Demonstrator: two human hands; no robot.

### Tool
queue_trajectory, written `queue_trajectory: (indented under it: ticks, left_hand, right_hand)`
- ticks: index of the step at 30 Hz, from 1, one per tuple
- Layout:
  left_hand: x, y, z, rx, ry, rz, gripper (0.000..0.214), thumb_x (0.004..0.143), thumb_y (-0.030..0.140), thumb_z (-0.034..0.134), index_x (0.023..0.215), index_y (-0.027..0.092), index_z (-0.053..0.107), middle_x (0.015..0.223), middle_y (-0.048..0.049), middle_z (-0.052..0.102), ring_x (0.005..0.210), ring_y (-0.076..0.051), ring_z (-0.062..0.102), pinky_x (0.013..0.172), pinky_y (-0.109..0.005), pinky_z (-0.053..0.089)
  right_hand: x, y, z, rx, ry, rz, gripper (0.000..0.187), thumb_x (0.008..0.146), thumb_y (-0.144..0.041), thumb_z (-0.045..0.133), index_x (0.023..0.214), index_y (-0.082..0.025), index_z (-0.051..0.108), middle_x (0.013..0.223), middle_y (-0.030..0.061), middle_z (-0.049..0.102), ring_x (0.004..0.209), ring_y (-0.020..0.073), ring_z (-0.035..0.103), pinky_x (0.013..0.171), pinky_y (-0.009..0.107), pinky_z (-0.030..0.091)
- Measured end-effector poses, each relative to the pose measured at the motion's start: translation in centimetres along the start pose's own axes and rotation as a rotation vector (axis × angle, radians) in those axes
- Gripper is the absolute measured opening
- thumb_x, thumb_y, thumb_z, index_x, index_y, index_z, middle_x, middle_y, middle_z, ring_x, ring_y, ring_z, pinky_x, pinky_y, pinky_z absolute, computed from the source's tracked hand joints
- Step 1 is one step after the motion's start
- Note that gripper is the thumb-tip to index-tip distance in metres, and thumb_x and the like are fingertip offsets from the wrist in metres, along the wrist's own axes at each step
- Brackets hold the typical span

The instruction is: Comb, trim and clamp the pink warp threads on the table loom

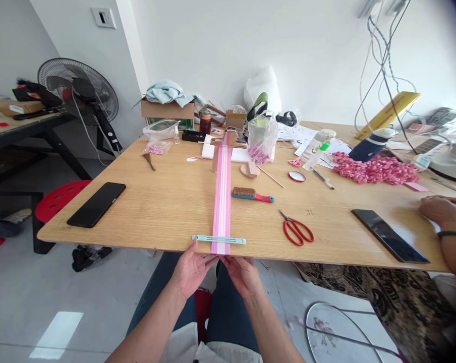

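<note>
A long flat strip of pink and white threads [222,201] runs straight toward me, from a metal clip on a wooden board [237,143] to the table's near edge. Across its near end lies a pale blue slotted bar clip [235,241]. My left hand [190,272] is at the edge, thumb raised against the bar clip's left end, fingers stretched toward the strip's end. My right hand [245,277] has its fingertips closed at the strip's near end; the table edge partly hides them. Right of the strip lie a brush [246,193] and red-handled scissors [296,231].
A phone [97,204] lies at left, another [389,236] at right beside a co-worker's arm [453,242]. Behind are a bagged bundle [264,136], tape roll [296,176], pen [324,179], pink fluffy trim [375,169] and dark bottle [371,145]. A fan [80,91] stands left.
</note>
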State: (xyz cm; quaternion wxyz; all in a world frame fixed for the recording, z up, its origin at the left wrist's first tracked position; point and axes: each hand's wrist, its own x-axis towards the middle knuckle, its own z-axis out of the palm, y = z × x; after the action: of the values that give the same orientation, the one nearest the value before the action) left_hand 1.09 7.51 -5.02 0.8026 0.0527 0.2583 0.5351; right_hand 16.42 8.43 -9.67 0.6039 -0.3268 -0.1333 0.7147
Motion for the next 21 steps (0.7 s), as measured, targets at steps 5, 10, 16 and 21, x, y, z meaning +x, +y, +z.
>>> queue_trajectory:
  ticks: [5,10,16,21]
  left_hand:
    - [-0.02,-0.02,0.24,0.009,0.007,0.009,0.053,0.093,0.040,0.051,0.138,0.011,0.046,0.124,-0.0177,0.065,0.113,-0.026,0.061,0.103,-0.042,0.041]
    - [0.00,-0.06,0.13,-0.002,0.001,-0.005,0.055,0.093,0.040,0.051,0.139,0.009,0.045,0.121,-0.0190,0.067,0.113,-0.028,0.062,0.105,-0.043,0.040]
    - [0.13,-0.23,-0.06,-0.025,-0.001,-0.009,0.058,0.091,0.041,0.054,0.138,0.008,0.045,0.119,-0.0195,0.068,0.113,-0.029,0.063,0.108,-0.045,0.038]
    - [0.14,-0.30,-0.02,-0.019,-0.004,0.008,0.058,0.092,0.042,0.053,0.140,0.010,0.044,0.121,-0.0183,0.067,0.114,-0.028,0.062,0.109,-0.044,0.038]
  right_hand:
    - [0.08,0.21,-0.21,0.005,0.007,-0.003,0.029,0.059,-0.018,0.085,0.084,-0.026,0.074,0.087,-0.0013,0.075,0.083,0.0183,0.066,0.083,0.039,0.053]
    - [0.11,0.16,-0.39,-0.027,0.026,-0.029,0.026,0.060,-0.019,0.084,0.082,-0.027,0.074,0.086,-0.0019,0.075,0.080,0.0178,0.064,0.079,0.036,0.053]
    - [-0.09,-0.19,-0.31,-0.052,0.020,-0.028,0.028,0.057,-0.023,0.086,0.082,-0.026,0.073,0.088,-0.0003,0.075,0.083,0.0202,0.065,0.078,0.037,0.052]
    - [-0.24,-0.42,-0.77,-0.062,0.017,-0.014,0.026,0.057,-0.023,0.087,0.079,-0.024,0.074,0.085,0.0008,0.074,0.082,0.0189,0.064,0.079,0.036,0.052]
